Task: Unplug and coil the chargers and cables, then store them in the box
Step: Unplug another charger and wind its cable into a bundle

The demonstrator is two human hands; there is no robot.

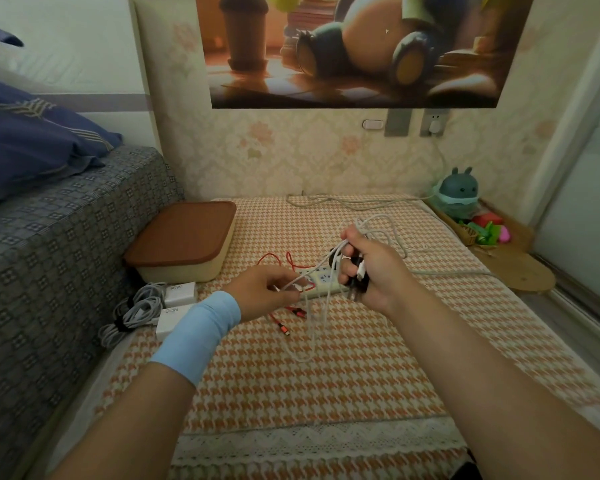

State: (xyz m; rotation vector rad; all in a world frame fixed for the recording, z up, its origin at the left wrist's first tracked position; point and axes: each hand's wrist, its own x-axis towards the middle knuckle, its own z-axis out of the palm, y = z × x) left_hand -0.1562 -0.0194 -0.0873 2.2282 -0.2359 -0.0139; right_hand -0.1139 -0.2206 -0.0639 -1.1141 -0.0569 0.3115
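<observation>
My right hand (371, 268) grips a black charger (358, 284) with its prongs pointing down, and loops of white cable (378, 225) rise over its fingers. My left hand (269, 284) pinches the same white cable near its end, and slack hangs down to the cloth between the hands. Under the hands lies a white power strip (321, 280) with a red cable (293, 311) beside it. Two white chargers (179, 294) with coiled grey cables (132, 311) lie at the left. The cream box with a brown lid (184, 233) stands closed behind them.
A houndstooth cloth (291, 382) covers the low table. The bed's patterned side (49, 258) runs along the left. The strip's cord (361, 202) leads to a wall socket (434, 125). A teal figurine (459, 192) and toys sit at the right, near a glass door.
</observation>
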